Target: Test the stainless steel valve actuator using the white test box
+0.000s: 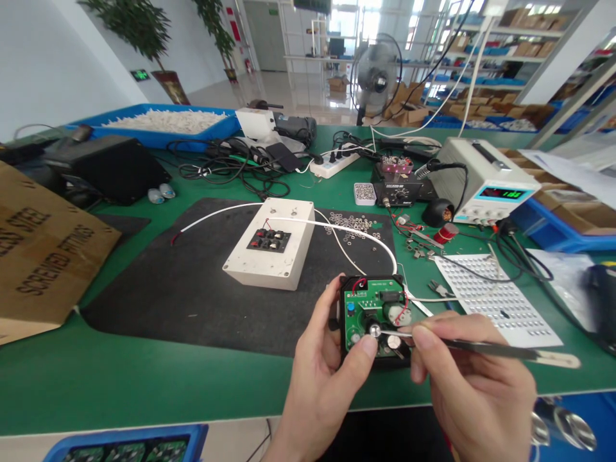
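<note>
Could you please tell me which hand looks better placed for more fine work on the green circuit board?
Probably the right hand: it holds the tweezers, tip at the round silver part on the circuit board. The left hand is occupied holding the black housing.

So the mat point(183, 292) looked matt black and kinda rubbery, the tweezers point(500, 350) were shiny smooth metal, and the box point(231, 269) was off-white plastic with a few scuffs.

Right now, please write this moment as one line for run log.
left hand: holds case | right hand: tweezers at board | mat: white box | supply: display lit
</note>
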A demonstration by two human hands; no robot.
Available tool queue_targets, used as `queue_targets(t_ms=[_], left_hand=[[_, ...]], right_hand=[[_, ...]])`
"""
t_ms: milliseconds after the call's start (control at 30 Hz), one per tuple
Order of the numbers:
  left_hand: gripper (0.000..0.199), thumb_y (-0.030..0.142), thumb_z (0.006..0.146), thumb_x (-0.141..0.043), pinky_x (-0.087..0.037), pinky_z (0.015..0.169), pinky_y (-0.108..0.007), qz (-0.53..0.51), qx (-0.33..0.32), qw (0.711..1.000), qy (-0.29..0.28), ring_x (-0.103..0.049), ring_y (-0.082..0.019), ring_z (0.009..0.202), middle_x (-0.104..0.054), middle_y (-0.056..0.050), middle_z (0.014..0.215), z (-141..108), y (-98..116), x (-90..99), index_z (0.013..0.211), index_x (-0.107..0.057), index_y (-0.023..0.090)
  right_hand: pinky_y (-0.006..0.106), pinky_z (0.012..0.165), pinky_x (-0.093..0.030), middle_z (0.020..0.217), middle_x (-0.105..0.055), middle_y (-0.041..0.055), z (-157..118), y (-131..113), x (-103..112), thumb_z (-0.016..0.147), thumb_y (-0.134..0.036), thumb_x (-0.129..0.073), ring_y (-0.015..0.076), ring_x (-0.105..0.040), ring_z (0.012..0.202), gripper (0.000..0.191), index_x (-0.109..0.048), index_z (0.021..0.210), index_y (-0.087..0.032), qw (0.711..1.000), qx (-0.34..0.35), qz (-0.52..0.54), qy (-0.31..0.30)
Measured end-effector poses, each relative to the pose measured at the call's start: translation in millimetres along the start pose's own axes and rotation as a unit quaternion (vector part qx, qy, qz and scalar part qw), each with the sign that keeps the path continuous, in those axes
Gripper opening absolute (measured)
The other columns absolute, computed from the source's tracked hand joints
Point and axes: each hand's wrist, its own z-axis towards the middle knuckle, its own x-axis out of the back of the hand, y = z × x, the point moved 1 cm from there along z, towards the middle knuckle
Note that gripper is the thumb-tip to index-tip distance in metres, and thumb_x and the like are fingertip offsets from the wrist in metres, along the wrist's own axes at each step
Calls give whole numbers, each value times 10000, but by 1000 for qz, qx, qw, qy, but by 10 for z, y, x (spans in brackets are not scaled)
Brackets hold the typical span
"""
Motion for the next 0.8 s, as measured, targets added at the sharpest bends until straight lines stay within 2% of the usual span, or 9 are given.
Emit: queue_targets(t_ms=[167, 800], left_hand=[[762, 328, 964, -786, -570, 1136, -368, 4, 0, 1000, 9, -633, -326, 1373, -561, -118, 1589, 11, -15, 6, 1636, -433, 265], [716, 301, 975, -775, -562, 1129, -300, 5, -7, 1000, 1, -633, -287, 1377, -534, -88, 1618, -5, -8, 14, 1618, -458, 293]], right_hand=[[171, 503, -553, 893, -696, 6, -16, 0, -19, 933, -62, -753, 83, -654, 602, 156, -701, 976, -203, 1000, 3, 20, 13], [163, 495, -552, 867, -686, 5, 13, -9, -38, 924, -11, -712, 103, -660, 674, 199, -689, 987, -198, 999, 45, 6, 1]])
